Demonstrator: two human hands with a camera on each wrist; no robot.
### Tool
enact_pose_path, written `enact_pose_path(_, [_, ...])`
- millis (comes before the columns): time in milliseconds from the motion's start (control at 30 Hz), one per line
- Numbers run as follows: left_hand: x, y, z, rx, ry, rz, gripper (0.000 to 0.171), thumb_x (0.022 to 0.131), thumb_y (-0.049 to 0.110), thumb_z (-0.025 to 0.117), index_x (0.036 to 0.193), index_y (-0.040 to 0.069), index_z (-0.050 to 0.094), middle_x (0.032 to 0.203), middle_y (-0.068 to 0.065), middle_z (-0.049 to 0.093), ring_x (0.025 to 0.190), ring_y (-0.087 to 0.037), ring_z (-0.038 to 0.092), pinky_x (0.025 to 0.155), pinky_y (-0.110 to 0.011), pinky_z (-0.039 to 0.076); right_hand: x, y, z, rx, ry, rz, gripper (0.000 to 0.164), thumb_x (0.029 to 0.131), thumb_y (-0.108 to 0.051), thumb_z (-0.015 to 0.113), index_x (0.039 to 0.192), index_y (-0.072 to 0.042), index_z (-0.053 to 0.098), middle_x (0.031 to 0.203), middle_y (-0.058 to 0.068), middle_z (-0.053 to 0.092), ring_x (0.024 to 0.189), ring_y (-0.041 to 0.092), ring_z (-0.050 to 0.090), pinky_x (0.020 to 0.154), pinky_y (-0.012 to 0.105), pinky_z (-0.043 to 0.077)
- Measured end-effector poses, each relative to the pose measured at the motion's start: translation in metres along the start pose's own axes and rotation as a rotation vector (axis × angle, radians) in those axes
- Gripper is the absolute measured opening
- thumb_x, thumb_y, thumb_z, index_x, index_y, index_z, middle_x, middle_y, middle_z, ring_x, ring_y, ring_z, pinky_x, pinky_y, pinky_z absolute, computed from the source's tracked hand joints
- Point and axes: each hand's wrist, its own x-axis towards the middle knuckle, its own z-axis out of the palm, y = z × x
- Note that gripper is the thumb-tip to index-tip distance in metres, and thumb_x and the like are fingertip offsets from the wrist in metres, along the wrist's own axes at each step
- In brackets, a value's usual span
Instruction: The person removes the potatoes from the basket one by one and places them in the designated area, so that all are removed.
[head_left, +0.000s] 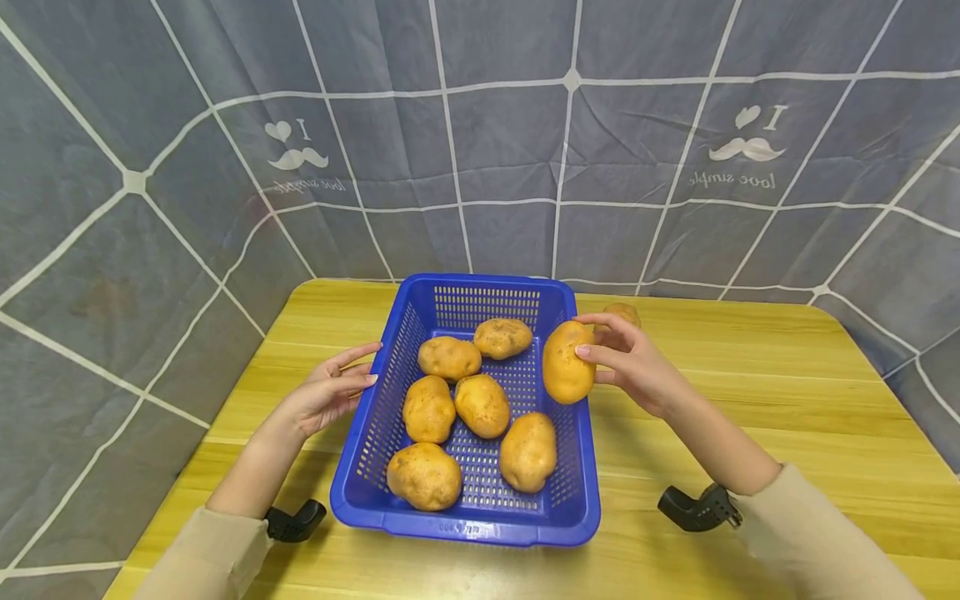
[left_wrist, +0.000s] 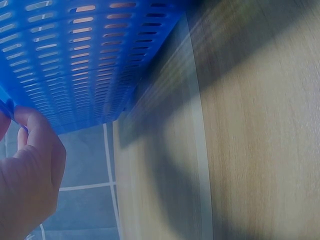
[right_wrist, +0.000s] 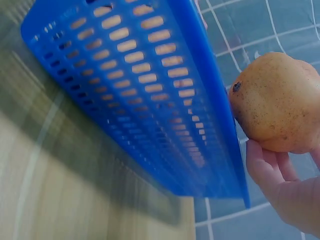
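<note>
A blue plastic basket (head_left: 465, 528) with slotted walls stands on the table, with several yellow-brown potatoes (head_left: 482, 406) lying spread over its bottom. My right hand (head_left: 633, 362) holds another potato (head_left: 568, 362) at the basket's right rim, thumb on the near face and fingers around the far side. In the right wrist view this potato (right_wrist: 275, 102) shows a dark spot beside the rim. At the left rim, my left hand (head_left: 326, 392) grips the edge between thumb and fingers; the left wrist view shows the hand (left_wrist: 32, 165) beside the slotted wall.
One more potato (head_left: 622, 313) lies on the wooden table (head_left: 750, 400) beyond my right hand, partly hidden. A grey curtain with white lines (head_left: 510, 150) hangs behind the table and along its sides. Black wrist devices (head_left: 296, 522) are strapped below both hands.
</note>
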Motion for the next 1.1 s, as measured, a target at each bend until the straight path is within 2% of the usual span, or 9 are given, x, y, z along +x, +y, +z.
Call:
enact_pose_path(233, [0.002, 0.001, -0.001, -0.003, -0.018, 0.004, 0.04, 0.089, -0.014, 0.047, 0.118, 0.013, 0.054, 0.108, -0.012, 0.06, 0.093, -0.02, 0.064, 0.078, -0.03, 0.055, -0.001, -0.005, -0.015, 0.021, 0.052, 0.009, 0.031, 0.089, -0.004, 0.057, 0.111, -0.026, 0.056, 0.109, 0.004, 0.052, 0.095, 0.015, 0.057, 0.076, 0.034, 0.056])
enact_pose_path(433, [0.002, 0.001, -0.001, -0.005, -0.005, -0.001, 0.041, 0.089, -0.014, 0.047, 0.118, 0.014, 0.055, 0.108, -0.012, 0.06, 0.092, -0.021, 0.064, 0.078, -0.03, 0.056, 0.0, -0.008, -0.024, 0.035, 0.075, 0.007, 0.029, 0.09, -0.004, 0.056, 0.112, -0.024, 0.055, 0.106, 0.005, 0.053, 0.093, 0.015, 0.057, 0.075, 0.034, 0.056])
enact_pose_path(700, [0.0, 0.001, 0.001, 0.012, 0.02, -0.004, 0.04, 0.089, -0.014, 0.047, 0.118, 0.013, 0.053, 0.107, -0.011, 0.059, 0.092, -0.02, 0.064, 0.077, -0.03, 0.056, 0.001, -0.007, -0.036, -0.001, 0.099, 0.025, 0.027, 0.092, -0.008, 0.056, 0.113, -0.024, 0.053, 0.109, 0.005, 0.05, 0.096, 0.014, 0.055, 0.077, 0.033, 0.056])
enact_pose_path(1100, [-0.001, -0.001, -0.001, 0.04, 0.028, -0.002, 0.04, 0.089, -0.013, 0.048, 0.117, 0.015, 0.055, 0.108, -0.01, 0.06, 0.092, -0.019, 0.064, 0.079, -0.03, 0.055, 0.001, -0.003, -0.061, 0.025, 0.138, 0.031, 0.025, 0.093, -0.008, 0.054, 0.11, -0.027, 0.054, 0.105, -0.001, 0.053, 0.094, 0.011, 0.055, 0.074, 0.03, 0.055])
